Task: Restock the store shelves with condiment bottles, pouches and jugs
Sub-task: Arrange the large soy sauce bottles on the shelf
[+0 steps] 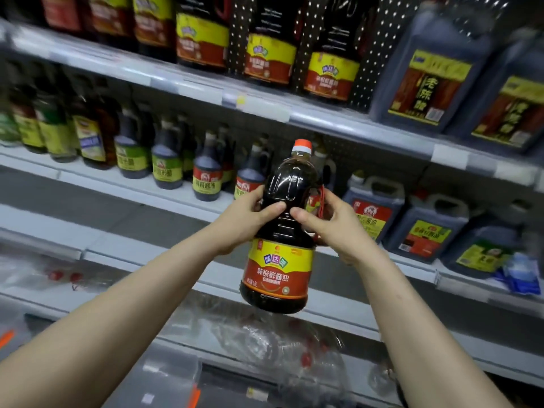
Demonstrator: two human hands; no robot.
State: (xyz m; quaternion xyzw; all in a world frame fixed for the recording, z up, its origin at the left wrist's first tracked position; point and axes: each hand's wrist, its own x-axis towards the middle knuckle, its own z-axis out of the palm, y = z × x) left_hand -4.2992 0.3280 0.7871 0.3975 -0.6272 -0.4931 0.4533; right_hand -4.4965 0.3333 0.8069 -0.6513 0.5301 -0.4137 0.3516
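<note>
A large dark soy sauce bottle [282, 231] with an orange cap and a yellow-and-red label hangs upright in the air in front of the shelves. My left hand [247, 219] wraps its upper body from the left, thumb across the front. My right hand [332, 225] holds it from the right, by the red handle, thumb on the front. Matching bottles [270, 54] stand on the top shelf [265, 104] above.
The middle shelf [164, 189] carries several smaller dark bottles at left and blue vinegar jugs [426, 231] at right. Large blue jugs [435, 75] stand at top right. Clear plastic packs of bottles [265, 343] lie on the lower shelves.
</note>
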